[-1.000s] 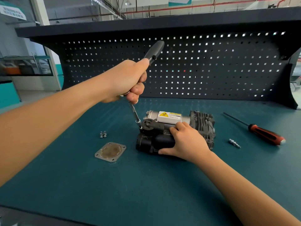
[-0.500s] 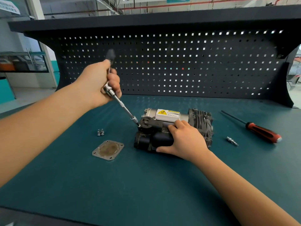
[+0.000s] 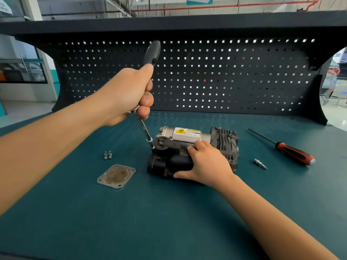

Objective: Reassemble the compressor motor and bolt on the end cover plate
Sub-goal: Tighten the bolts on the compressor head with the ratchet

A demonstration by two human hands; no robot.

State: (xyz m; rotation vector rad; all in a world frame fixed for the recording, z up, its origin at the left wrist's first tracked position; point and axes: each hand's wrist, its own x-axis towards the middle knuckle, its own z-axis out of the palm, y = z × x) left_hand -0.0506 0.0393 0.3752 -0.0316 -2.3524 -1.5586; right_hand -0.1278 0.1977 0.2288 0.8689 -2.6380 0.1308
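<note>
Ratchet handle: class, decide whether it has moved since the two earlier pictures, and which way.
Yes. Measured against the compressor, the handle swung left, then back right; its socket end stays at the compressor's left end.

The person's left forearm [image 3: 56, 147], bare up to the frame edge at nine o'clock, ends in a bare left hand [image 3: 127, 94]. The right forearm [image 3: 272, 218], bare from five o'clock, ends in a bare right hand [image 3: 208, 166].
</note>
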